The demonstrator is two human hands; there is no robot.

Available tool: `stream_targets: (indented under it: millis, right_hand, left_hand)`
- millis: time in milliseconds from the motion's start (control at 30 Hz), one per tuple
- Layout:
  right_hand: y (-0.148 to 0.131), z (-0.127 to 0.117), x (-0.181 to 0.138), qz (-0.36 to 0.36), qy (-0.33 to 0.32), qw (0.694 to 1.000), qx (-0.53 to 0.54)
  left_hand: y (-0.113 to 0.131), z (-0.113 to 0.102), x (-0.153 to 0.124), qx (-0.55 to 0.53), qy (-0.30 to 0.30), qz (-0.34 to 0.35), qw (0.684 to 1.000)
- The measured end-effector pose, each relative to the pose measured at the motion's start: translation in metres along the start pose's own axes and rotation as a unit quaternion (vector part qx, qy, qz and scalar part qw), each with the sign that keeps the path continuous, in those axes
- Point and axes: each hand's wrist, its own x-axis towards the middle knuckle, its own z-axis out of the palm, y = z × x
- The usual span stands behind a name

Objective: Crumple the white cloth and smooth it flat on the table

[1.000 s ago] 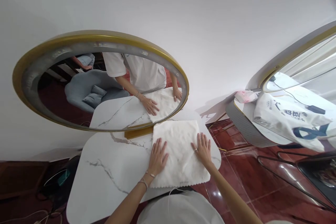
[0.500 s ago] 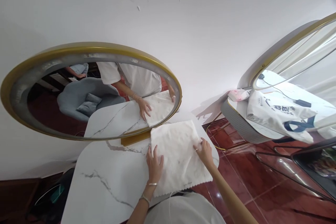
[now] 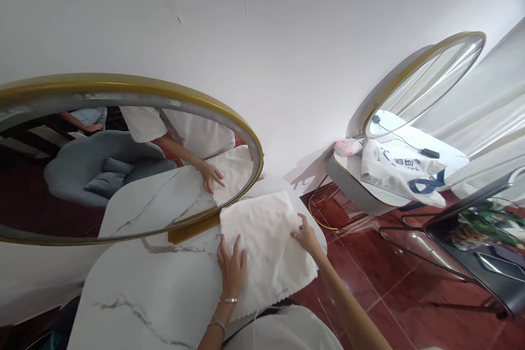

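Note:
A white cloth (image 3: 266, 240) with zigzag edges lies spread on a white marble table (image 3: 156, 290). My left hand (image 3: 232, 263) rests flat on the cloth's left side, fingers stretched out. My right hand (image 3: 304, 235) is at the cloth's right edge with its fingers curled in a pinch on the fabric. Both hands and the cloth are reflected in a round gold-framed mirror (image 3: 123, 158) that stands at the back of the table.
A second table (image 3: 353, 180) with a round mirror (image 3: 422, 82) stands to the right, carrying a white printed bag (image 3: 402, 172) and a small pink packet (image 3: 346, 146). A dark chair (image 3: 476, 229) stands on the red tiled floor (image 3: 389, 279). White curtains hang at far right.
The view has swung to the right. My right hand has slid from lying flat on the cloth to pinching its right edge. My left hand stays flat on the cloth's left side.

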Motion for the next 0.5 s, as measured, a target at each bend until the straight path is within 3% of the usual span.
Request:
stream_targets:
  millis: [133, 333, 433, 500]
  right_hand:
    - [0.009, -0.012, 0.011, -0.067, 0.001, 0.997, -0.036]
    - [0.029, -0.010, 0.010, -0.198, 0.139, 0.951, -0.191]
    - [0.031, 0.000, 0.004, -0.270, 0.107, 0.922, -0.257]
    - [0.031, 0.008, 0.000, -0.282, 0.087, 0.910, -0.292]
  left_hand:
    - [0.011, 0.005, 0.003, 0.037, -0.026, 0.039, 0.998]
    - [0.032, 0.025, 0.026, 0.024, -0.019, 0.140, 0.990]
    - [0.035, 0.032, 0.037, 0.022, -0.010, 0.148, 0.989]
    - [0.035, 0.033, 0.040, 0.032, -0.018, 0.146, 0.989]
